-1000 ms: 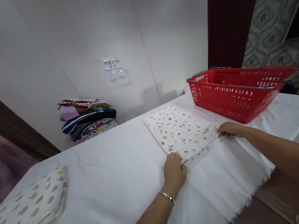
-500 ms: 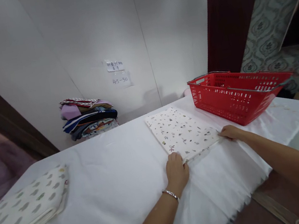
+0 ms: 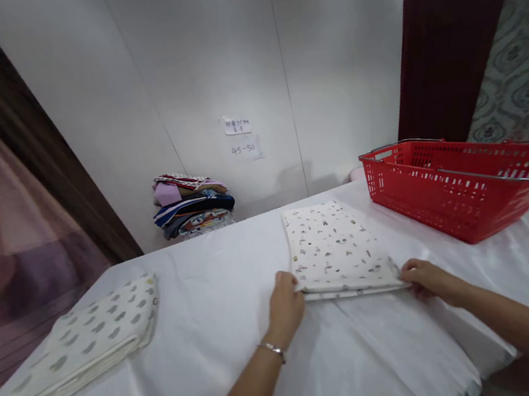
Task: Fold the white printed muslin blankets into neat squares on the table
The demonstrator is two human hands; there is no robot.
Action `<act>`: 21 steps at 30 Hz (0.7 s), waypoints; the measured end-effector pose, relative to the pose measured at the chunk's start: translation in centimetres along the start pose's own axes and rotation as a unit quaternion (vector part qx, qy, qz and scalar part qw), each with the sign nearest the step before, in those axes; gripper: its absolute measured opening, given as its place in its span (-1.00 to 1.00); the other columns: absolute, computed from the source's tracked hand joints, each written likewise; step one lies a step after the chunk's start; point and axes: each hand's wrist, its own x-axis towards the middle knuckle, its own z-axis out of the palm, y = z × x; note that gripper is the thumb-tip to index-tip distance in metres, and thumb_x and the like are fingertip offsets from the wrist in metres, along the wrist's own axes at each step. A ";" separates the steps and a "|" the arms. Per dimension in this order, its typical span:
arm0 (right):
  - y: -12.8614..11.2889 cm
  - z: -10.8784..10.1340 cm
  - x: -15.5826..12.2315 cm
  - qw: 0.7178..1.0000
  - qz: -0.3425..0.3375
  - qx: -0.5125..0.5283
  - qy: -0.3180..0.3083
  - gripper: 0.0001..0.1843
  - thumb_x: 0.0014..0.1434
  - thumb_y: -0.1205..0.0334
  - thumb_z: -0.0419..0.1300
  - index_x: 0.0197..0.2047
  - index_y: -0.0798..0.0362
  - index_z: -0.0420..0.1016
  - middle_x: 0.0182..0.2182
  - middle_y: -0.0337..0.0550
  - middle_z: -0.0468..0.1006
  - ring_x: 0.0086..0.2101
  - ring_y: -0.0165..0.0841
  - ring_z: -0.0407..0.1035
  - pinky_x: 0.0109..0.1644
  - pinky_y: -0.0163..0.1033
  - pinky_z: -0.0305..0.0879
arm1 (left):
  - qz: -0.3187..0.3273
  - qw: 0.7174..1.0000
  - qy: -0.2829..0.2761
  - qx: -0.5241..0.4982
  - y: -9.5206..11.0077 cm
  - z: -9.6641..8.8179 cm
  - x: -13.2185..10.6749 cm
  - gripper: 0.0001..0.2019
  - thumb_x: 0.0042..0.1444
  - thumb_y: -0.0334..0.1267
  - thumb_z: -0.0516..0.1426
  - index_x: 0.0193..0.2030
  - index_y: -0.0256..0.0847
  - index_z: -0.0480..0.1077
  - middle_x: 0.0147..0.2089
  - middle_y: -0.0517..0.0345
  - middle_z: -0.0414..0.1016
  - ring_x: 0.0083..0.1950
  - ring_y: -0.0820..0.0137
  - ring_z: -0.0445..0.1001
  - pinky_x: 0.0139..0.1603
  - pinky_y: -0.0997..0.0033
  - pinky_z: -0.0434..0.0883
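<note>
A folded white cloth with small printed figures (image 3: 334, 250) lies flat on the white-covered table (image 3: 227, 339). My left hand (image 3: 285, 303), with a thin bracelet at the wrist, is closed on the cloth's near left corner. At the near right corner, my right hand (image 3: 425, 278) pinches the cloth's edge, fingers curled. Both hands hold the near edge just off the tabletop.
A red plastic basket with metal handles (image 3: 460, 185) stands on the table to the right of the cloth. A folded white cloth with grey spots (image 3: 90, 339) lies at the left. A stack of colourful folded clothes (image 3: 192, 203) sits at the back by the wall.
The cloth has been turned and drawn nearer, so it now lies squarer to me. Both hands moved with it, staying on its near corners. My head has lifted and shifted left.
</note>
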 end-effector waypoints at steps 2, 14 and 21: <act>-0.8 3.8 -3.1 0.981 -0.012 0.183 -0.063 -0.75 0.01 0.09 0.13 -0.30 0.01 0.16 -0.65 -0.35 0.33 -0.60 -0.44 0.30 -0.56 -0.39 0.17 | -0.003 0.999 0.047 0.006 -2.8 -3.2 0.6 -0.76 -0.10 -0.55 -0.04 -0.32 -0.14 0.19 -0.23 0.16 0.26 -0.26 0.39 0.32 -0.23 0.41 0.29; -4.4 15.3 -10.1 0.941 -0.103 0.307 -0.095 -0.58 -0.06 -0.01 0.21 -0.38 -0.02 0.02 -0.71 -0.51 0.21 -0.75 -0.54 0.12 -0.74 -0.45 -0.09 | 0.177 0.978 -0.039 0.107 -3.5 -4.4 -7.7 -0.42 -0.11 -0.51 0.03 0.11 -0.06 0.19 0.18 0.08 0.23 0.24 0.21 0.11 0.29 0.04 -0.06; -5.5 14.7 -10.1 0.940 -0.135 0.307 -0.069 -0.51 -0.15 -0.08 0.26 -0.45 0.00 0.02 -0.73 -0.52 0.15 -0.76 -0.60 0.05 -0.71 -0.45 -0.12 | 0.208 0.974 -0.083 0.037 3.4 1.4 -7.7 -0.71 -0.07 -0.48 0.05 -0.17 -0.17 0.32 -0.15 0.09 0.41 -0.09 0.28 0.32 -0.04 0.22 0.27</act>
